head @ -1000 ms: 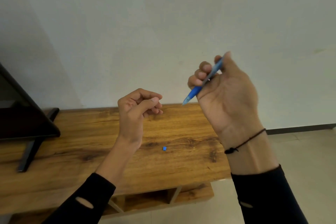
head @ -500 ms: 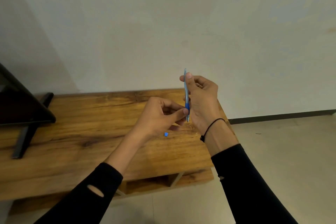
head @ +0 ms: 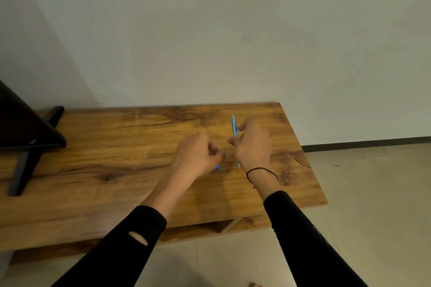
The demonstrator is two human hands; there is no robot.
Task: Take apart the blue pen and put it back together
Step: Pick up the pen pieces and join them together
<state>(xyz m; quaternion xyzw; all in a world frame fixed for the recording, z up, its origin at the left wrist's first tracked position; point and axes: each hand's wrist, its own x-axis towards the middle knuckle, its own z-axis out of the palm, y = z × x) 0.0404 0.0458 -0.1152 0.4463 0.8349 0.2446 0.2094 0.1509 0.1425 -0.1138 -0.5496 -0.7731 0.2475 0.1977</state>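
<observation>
Head view, the only one: your right hand [head: 253, 144] has the blue pen [head: 234, 131] pinched near upright in curled fingers, top end poking above the hand, tip showing just under the heel of the palm, all of it above the right half of the wooden table [head: 93, 170]. Your left hand [head: 197, 155] is curled almost shut just left of the pen; can't tell if it holds anything, the frame is blurred there. A small blue piece [head: 218, 167] peeks out at the left hand's lower edge, seemingly lying on the table just left of the pen tip. Risks, as I judge them: that piece is tiny, so your left hand could knock it off the table's front edge. A loose pinch could let the pen slip or twist while you work on it.
</observation>
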